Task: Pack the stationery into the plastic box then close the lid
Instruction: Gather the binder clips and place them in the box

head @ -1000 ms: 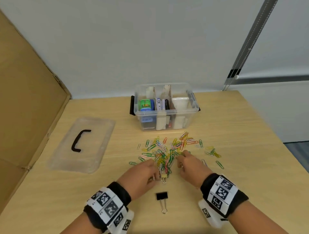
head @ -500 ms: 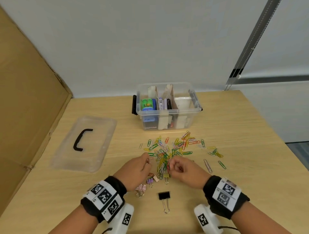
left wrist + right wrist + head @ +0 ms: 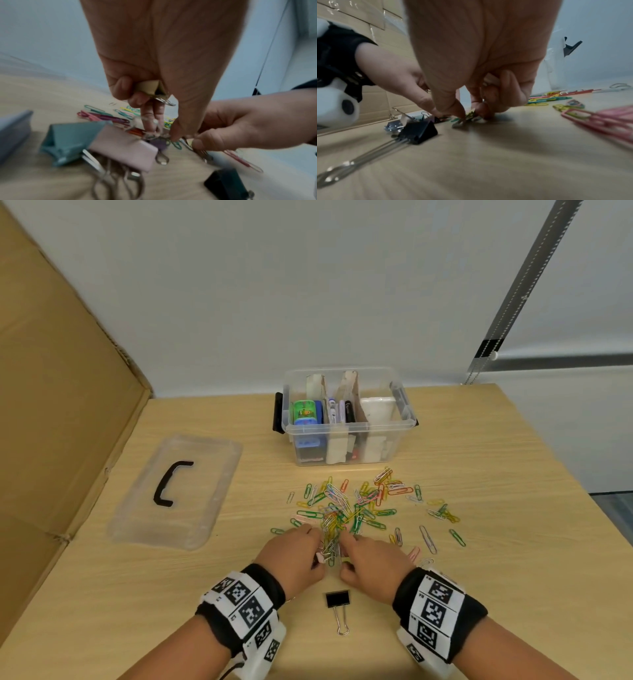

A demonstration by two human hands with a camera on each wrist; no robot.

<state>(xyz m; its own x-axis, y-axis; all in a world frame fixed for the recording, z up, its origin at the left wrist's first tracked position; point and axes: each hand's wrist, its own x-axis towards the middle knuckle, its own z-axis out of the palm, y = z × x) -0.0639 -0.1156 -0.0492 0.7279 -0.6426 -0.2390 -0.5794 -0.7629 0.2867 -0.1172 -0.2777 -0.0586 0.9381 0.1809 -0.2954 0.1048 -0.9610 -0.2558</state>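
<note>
Item 1: plastic box, open, at the far middle of my surface, its divided compartments already holding stationery.

Item 2: lid, clear with a black handle, flat on the surface, left of the box and well apart from it.

Item 3: coloured paper clips, scattered between the box and my hands.

Item 4: black binder clip, lying between my wrists, untouched.

Item 5: pink binder clip and teal binder clip, side by side under my left wrist.

Item 6: left hand, grip curled around a beige binder clip, index finger and thumb down in the paper clips.

Item 7: right hand, grip pinching a small clip off the surface; which kind, I cannot tell.
</note>
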